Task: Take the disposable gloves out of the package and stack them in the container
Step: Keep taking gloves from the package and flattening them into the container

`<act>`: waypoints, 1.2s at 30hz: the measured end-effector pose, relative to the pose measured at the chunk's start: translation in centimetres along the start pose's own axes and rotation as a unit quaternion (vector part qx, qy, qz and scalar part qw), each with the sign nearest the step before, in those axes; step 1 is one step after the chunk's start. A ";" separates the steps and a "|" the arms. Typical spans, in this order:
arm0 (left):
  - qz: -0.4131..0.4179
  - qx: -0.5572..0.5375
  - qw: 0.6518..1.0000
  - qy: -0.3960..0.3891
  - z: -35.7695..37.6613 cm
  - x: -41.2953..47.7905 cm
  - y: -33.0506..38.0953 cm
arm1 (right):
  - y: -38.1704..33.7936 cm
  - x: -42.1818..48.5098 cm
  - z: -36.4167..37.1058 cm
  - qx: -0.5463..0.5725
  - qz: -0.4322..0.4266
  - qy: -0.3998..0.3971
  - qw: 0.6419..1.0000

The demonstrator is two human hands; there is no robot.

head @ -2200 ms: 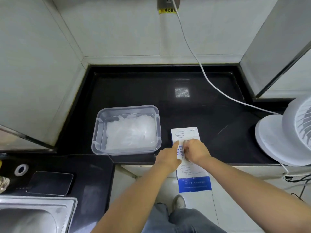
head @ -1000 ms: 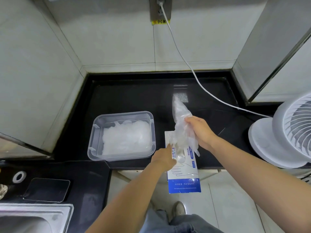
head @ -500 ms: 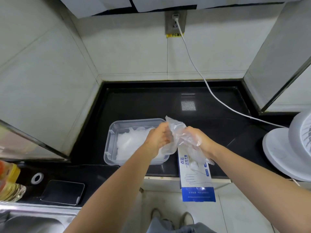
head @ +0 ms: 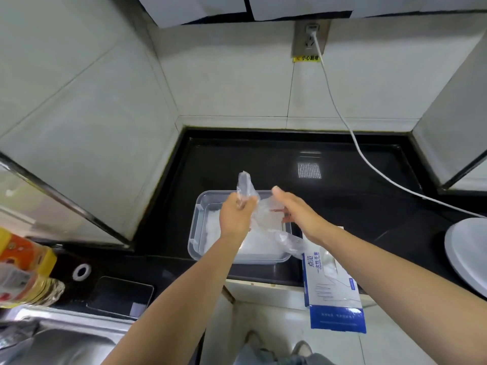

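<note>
Two shoes [head: 300,347]: at the bottom edge, on the pale floor, below the counter's front.
Sink [head: 66,343]: steel, lower left corner.
Phone [head: 120,296]: dark, flat on the black ledge beside the sink, with a small white ring [head: 81,271] to its left.
Bottle [head: 23,275]: yellow-labelled and blurred at the left edge.
Package [head: 333,291]: white and blue glove box, lying flat, its blue near end hanging past the counter edge, its far end just beside the container's right near corner.
Container [head: 194,233]: clear plastic tub on the black counter [head: 342,196], with a white stack of gloves [head: 210,229] inside.
Left hand [head: 235,216]: above the container, fingers curled round the glove in a tight grip.
Glove [head: 245,183]: clear film, one end sticking up out of the left fist, the rest spread toward the right hand and trailing down toward the package.
Right hand [head: 297,209]: wide, thumb up, fingers straight and lying against the film.
Fan [head: 466,259]: white, at the right edge of the counter.
Cable [head: 369,164]: white, crossing the counter and climbing the tiled wall.
Socket [head: 312,35]: high on the wall, cable plugged in, yellow sticker beneath.
</note>
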State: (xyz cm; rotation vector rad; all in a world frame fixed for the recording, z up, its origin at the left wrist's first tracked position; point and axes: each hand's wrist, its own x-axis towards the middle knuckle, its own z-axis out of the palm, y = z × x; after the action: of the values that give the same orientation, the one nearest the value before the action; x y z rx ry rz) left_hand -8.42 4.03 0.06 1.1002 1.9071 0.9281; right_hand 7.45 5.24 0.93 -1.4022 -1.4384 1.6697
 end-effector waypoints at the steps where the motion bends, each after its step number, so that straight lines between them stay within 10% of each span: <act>1: 0.004 -0.007 1.000 -0.003 -0.1 0.1 -0.2 | -0.1 0.3 0.3 -0.014 0.006 -0.036 0.999; 9: -0.005 -0.059 0.998 -0.017 -2.6 1.4 -2.1 | 0.2 2.5 0.7 0.041 0.076 0.034 0.996; 15: 0.010 0.124 0.992 0.024 -4.5 1.8 -4.6 | -0.8 4.4 0.0 0.061 0.075 0.173 0.980; 20: 0.019 0.279 0.960 0.028 -4.6 1.4 -5.1 | -2.4 4.4 1.5 -0.152 -0.187 0.300 0.923; 23: 0.028 0.361 0.932 0.019 -4.1 1.6 -5.1 | -2.7 4.1 4.1 -0.203 -0.292 0.187 0.916; 27: 0.025 0.412 0.911 0.007 -3.9 1.7 -5.1 | 0.1 4.8 6.5 -0.324 -0.014 -0.080 0.943; 36: 0.186 0.504 0.843 0.036 -3.3 1.9 -6.2 | 4.1 6.2 7.4 -0.474 0.075 -0.105 0.871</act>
State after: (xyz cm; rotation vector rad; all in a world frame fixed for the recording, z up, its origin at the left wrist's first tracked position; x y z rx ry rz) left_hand -14.16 2.69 -4.09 2.1083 2.3289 0.0448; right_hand -0.42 6.62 -5.85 -1.8769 -2.5336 1.2235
